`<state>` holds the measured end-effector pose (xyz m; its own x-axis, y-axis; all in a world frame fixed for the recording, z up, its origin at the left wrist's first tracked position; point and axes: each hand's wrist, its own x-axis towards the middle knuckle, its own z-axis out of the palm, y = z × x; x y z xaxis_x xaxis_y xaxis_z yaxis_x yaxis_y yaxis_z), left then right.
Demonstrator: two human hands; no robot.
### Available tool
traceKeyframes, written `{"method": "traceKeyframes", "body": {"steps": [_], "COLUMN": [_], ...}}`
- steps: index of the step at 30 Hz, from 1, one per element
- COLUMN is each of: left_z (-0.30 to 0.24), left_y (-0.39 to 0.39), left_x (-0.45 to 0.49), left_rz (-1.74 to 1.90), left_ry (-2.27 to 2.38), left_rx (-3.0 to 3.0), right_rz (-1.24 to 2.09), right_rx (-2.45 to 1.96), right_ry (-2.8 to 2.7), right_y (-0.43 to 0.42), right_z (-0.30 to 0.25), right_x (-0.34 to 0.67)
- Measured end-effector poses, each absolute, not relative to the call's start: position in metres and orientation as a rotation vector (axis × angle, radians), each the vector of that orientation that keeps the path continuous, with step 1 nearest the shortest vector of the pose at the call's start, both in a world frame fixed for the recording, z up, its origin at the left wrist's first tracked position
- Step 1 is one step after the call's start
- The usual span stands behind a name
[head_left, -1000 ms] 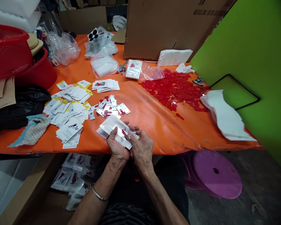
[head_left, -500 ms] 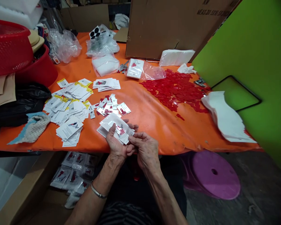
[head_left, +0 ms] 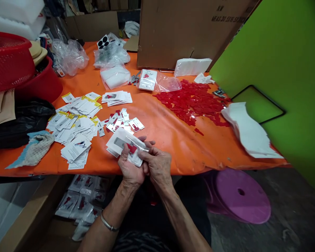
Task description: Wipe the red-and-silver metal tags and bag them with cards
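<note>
Both my hands grip a clear plastic packet (head_left: pixel 134 159) above the table's front edge. A printed card and a red piece show through its film. My left hand (head_left: pixel 131 168) holds it from the left, thumb on top and fingers underneath. My right hand (head_left: pixel 159 166) pinches its right end between thumb and fingers. Just beyond the packet lie small metal-and-red pieces (head_left: pixel 118 120) in a loose heap. To their left spread several printed cards with yellow edges (head_left: pixel 81 105), and nearer me a stack of white printed leaflets (head_left: pixel 77 148).
Red flat pieces (head_left: pixel 191 101) cover the table's right half, beside a stack of white sheets (head_left: pixel 249 133). A large cardboard box (head_left: pixel 189 31) stands behind. Red baskets (head_left: pixel 10 59) are at left. Below, an open carton holds filled packets (head_left: pixel 81 196); a purple stool (head_left: pixel 244 199) stands right.
The packet has turned and tilted in my hands, and the red piece inside shows more plainly. Both hands remain on it. The whole view has shifted slightly.
</note>
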<state>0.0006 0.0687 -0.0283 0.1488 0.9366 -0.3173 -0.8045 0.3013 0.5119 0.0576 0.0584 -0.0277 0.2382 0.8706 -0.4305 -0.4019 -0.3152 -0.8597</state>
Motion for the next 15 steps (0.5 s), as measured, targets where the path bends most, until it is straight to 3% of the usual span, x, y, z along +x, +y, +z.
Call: {"method": "traceKeyframes", "body": {"steps": [4,11,15], "left_z": [-0.033,-0.034,-0.035], "left_y": [0.068,0.067,0.065], "left_x": [0.000,-0.004,0.001], "left_rz": [1.296,1.256,1.257], "left_ry": [0.660,0.646,0.613], "left_rx": [0.242,0.257,0.243], "right_rz": [1.271,1.570,1.300], "right_rx": [-1.377,-1.295,-1.448], "right_ry": [-0.516,-0.661,-0.582], "right_y": [0.063,0.057,0.065], "right_z": [-0.027,-0.013,-0.020], "right_x": [0.053,0.067,0.055]}}
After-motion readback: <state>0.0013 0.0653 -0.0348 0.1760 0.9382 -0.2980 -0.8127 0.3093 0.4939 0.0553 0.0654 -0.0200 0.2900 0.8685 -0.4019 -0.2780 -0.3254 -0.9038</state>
